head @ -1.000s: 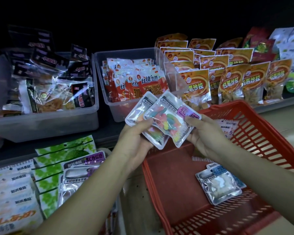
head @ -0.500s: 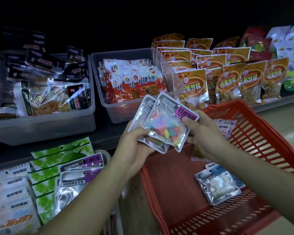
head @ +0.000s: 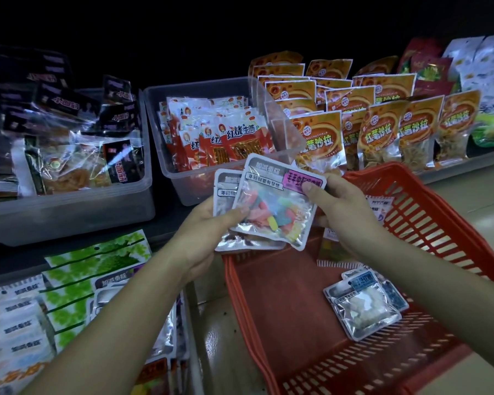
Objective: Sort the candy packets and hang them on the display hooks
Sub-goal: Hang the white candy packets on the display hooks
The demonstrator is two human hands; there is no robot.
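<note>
Between left grip (head: 208,232) and right grip (head: 342,206) sit packets (head: 271,206).

Above the red basket's (head: 428,223) near rim, the front candy packet (head: 277,206) covers most of a second packet (head: 226,189), with perhaps more behind. Inside the basket, a blue-labelled packet (head: 364,282) lies half under a silver packet (head: 362,312). Left of the basket, white packets (head: 12,323) run off the frame edge.
</note>
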